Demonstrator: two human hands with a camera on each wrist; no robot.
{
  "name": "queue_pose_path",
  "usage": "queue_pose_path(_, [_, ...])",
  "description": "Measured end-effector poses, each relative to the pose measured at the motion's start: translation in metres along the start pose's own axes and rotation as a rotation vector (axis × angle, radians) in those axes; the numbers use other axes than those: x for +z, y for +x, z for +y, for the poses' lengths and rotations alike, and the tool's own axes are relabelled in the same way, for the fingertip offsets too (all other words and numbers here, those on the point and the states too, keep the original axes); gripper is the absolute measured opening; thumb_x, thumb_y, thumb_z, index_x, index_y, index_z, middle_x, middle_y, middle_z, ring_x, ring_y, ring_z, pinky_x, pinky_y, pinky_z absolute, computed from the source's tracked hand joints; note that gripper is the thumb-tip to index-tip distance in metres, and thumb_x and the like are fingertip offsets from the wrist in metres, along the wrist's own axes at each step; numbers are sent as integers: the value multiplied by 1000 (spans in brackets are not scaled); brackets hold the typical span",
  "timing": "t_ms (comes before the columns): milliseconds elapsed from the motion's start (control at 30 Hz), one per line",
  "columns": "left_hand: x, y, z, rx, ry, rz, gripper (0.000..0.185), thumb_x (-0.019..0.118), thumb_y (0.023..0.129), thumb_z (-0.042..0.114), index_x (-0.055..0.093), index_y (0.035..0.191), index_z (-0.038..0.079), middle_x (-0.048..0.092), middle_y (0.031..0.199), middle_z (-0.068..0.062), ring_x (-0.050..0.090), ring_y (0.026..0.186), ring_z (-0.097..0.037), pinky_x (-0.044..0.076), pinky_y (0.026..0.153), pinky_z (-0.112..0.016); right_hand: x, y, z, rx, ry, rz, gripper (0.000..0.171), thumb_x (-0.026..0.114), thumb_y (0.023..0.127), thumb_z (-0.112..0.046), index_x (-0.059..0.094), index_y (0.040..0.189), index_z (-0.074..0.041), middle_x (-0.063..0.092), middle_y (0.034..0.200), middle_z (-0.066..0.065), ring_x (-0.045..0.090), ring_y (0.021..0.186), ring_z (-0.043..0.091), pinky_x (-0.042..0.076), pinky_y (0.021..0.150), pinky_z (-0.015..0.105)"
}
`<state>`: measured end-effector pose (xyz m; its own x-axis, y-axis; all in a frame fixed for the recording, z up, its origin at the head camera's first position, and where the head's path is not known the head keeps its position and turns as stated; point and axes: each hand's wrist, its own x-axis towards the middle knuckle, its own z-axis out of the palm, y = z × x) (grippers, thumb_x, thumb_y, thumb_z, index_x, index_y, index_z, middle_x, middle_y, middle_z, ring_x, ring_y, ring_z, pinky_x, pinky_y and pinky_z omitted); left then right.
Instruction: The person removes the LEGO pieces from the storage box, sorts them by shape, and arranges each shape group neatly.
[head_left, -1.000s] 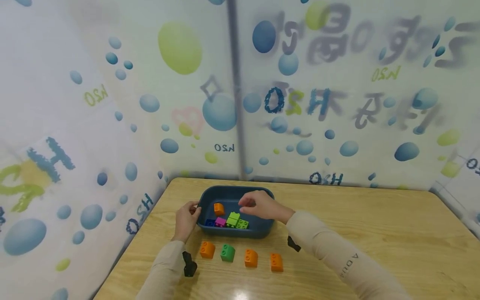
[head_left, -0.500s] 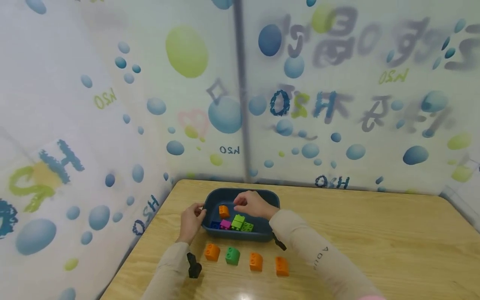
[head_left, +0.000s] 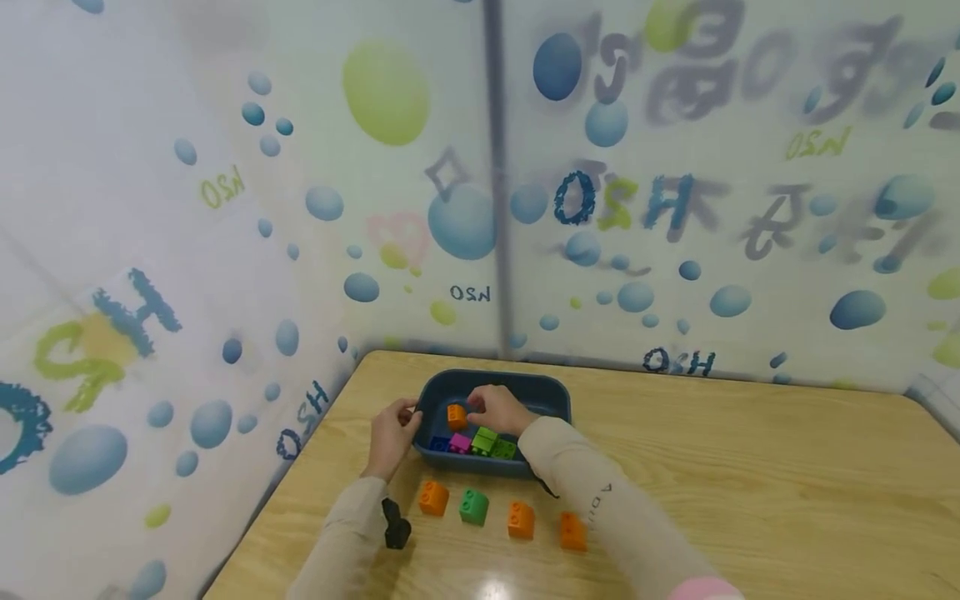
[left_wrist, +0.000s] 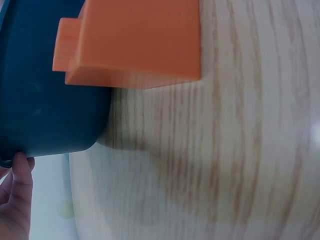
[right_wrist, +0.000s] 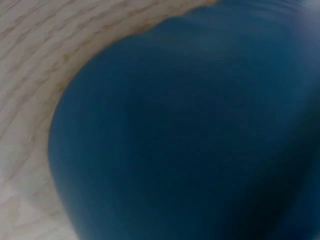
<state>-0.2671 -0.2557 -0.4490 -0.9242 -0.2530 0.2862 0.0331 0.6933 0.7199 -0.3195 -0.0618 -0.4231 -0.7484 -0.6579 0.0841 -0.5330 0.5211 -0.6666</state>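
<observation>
A dark blue plastic tub (head_left: 553,393) stands on the table, its side wall filling most of the right wrist view. My left hand (head_left: 392,440) grips the tub's left rim; in the left wrist view its fingers (left_wrist: 20,185) show at the rim. Inside the tub, my right hand (head_left: 501,410) reaches toward an orange building block (head_left: 457,417), fingertips right at its right side and slightly spread. Beside that block lie a magenta block (head_left: 460,443), a light green block (head_left: 484,440), a darker green one (head_left: 503,451) and a dark blue one (head_left: 439,445).
In front of the tub, a row on the wooden table (head_left: 750,467) holds an orange block (head_left: 433,497), a green block (head_left: 473,506), another orange block (head_left: 521,519) and a third orange block (head_left: 572,531), partly behind the right sleeve. A patterned wall (head_left: 637,250) stands behind.
My right hand has moved left and down inside the tub, up to the orange block. The left hand stays at the rim. The whole view has shifted slightly.
</observation>
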Motion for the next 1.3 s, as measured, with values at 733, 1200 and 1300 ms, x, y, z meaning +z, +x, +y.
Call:
queue_pose_path(733, [1, 1, 1, 15, -3, 20, 19, 61, 81, 5, 64, 99, 0, 57, 71, -7, 50, 64, -17, 42, 57, -27, 17, 15, 0, 18, -48, -91, 41, 55, 87, -8, 45, 125, 3, 48, 123, 18, 48, 109, 29, 37, 91, 39])
queue_pose_path(1200, [1, 1, 0, 31, -5, 30, 20, 62, 81, 5, 64, 99, -1, 58, 70, -6, 51, 63, -16, 42, 56, -27, 29, 21, 7, -44, -87, -24, 32, 64, 80, -8, 58, 110, 1, 58, 99, 12, 50, 85, 21, 43, 79, 32])
queue_pose_path(1300, [1, 0, 0, 27, -7, 32, 20, 62, 81, 5, 64, 99, 0, 58, 70, -6, 50, 63, -16, 42, 56, -27, 29, 19, 8, -30, -60, -13, 30, 65, 79, -8, 58, 107, 1, 58, 99, 13, 52, 86, 22, 44, 78, 32])
